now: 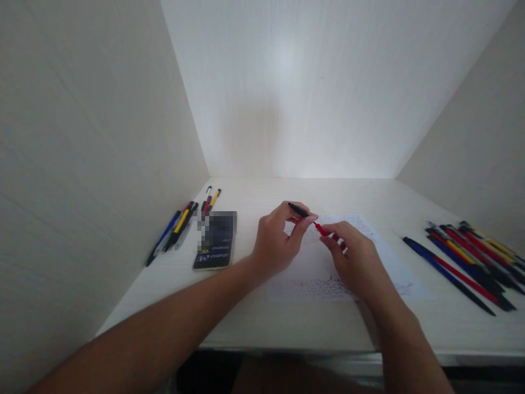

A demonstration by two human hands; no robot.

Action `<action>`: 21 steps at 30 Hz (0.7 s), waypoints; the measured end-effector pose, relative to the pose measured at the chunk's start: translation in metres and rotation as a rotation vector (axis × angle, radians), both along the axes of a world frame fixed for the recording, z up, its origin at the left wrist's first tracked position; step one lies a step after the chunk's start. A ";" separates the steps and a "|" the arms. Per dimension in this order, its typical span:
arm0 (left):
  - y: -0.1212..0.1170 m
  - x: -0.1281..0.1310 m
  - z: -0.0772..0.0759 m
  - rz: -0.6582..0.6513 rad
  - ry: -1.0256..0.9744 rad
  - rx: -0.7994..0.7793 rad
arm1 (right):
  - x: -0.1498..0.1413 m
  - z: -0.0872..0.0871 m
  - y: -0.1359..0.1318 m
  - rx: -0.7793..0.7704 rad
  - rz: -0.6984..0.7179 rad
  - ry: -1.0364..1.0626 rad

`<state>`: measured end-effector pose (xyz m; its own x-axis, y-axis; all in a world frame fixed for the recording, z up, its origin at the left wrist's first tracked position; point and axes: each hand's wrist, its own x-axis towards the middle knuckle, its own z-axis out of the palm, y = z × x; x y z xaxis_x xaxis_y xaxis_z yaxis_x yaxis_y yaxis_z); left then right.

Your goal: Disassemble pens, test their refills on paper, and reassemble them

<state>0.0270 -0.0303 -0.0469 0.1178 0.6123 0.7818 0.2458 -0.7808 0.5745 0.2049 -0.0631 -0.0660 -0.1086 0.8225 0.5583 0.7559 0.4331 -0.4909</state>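
Observation:
Above the paper, my left hand [276, 238] is closed, thumb and fingers pinching a slim black pen piece [298, 210] that points up to the left. My right hand [355, 257] is closed too, its fingertips around a short red pen piece [320, 230]. A thin dark section bridges the two pieces, so they lie in one slanted line. Whether they are still joined inside I cannot tell. Beneath both hands lies a white sheet of paper [305, 265] with lines of handwriting, partly covered by the right hand and forearm.
Left of the paper lies a phone [214, 257] with its screen lit. Several pens [176, 227] rest along the left wall, with a few more behind the phone. At the right, many pens [471, 257] in red, blue, yellow and black lie in a loose row. White panels enclose the desk.

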 end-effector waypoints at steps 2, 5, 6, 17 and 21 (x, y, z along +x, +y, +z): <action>0.000 0.000 0.000 0.020 0.000 0.003 | 0.000 0.000 0.000 0.006 -0.005 0.001; 0.001 0.000 0.000 0.051 -0.008 -0.005 | 0.000 0.000 0.000 0.006 -0.006 0.006; 0.001 0.000 0.000 0.055 -0.019 -0.007 | 0.000 0.000 0.000 0.006 -0.005 0.006; 0.003 0.000 0.011 -0.070 -0.285 -0.236 | 0.004 0.007 -0.004 0.035 -0.096 0.132; 0.019 -0.003 0.008 -0.044 -0.459 -0.337 | 0.017 0.002 0.000 0.033 -0.232 0.284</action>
